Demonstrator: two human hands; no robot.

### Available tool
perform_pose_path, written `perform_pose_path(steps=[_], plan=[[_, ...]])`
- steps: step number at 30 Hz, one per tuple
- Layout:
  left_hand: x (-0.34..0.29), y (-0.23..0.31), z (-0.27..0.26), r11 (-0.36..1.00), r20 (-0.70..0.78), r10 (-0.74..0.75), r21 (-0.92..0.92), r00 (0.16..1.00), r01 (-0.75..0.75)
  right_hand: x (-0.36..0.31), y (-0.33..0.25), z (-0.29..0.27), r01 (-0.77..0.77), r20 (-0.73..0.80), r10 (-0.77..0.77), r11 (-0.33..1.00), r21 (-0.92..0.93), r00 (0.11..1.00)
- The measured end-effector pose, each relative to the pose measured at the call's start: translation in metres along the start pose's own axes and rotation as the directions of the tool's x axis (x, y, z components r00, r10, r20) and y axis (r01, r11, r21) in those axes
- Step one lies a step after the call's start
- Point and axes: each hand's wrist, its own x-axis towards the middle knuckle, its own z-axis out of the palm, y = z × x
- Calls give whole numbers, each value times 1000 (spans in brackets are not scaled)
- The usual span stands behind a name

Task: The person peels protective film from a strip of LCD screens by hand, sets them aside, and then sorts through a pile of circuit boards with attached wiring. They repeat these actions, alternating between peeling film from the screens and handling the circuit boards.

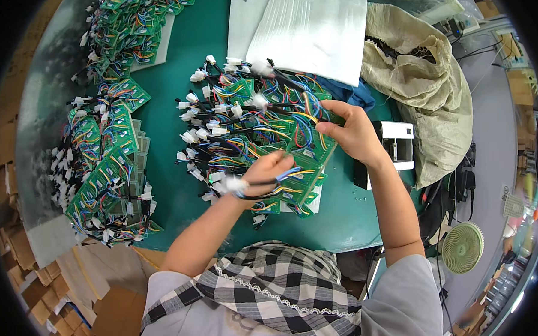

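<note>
A large heap of green circuit boards (241, 91) with coloured wires and white plugs lies on the table in front of me. Above its right side, the thumb and forefinger of my right hand (354, 131) pinch a bundle of wires (308, 113) that runs to a board. My left hand (268, 170) is over the near part of the heap, fingers curled and slightly blurred; what they hold is not clear. Beside it lies a wired circuit board (299, 177), its blue and yellow wires and blurred white plug (235, 185) crossing my left wrist.
More wired boards (108, 139) are spread along the left side, with another pile (134, 30) at the far left. White foam sheets (311, 31) lie at the back. To the right are a white-and-black device (395, 143), a woven sack (424, 83) and a green fan (463, 248).
</note>
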Motion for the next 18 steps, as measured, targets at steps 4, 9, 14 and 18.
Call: perform_pose_path(steps=[4, 9, 14, 18], plan=[[-25, 5, 29, 980, -182, 74, -170, 980, -106, 12, 7, 21, 203, -233, -389, 802, -562, 892], [-13, -30, 28, 989, -154, 136, -37, 979, -143, 42, 41, 2, 104, -182, -444, 546, -832, 877], [8, -35, 16, 926, -238, 307, -147, 921, -347, -3, 16, 21, -33, 180, 46, 997, -77, 983], [-13, -12, 29, 990, -163, -66, -131, 984, 45, -4, -10, 18, -101, 0, 107, 937, -334, 994]])
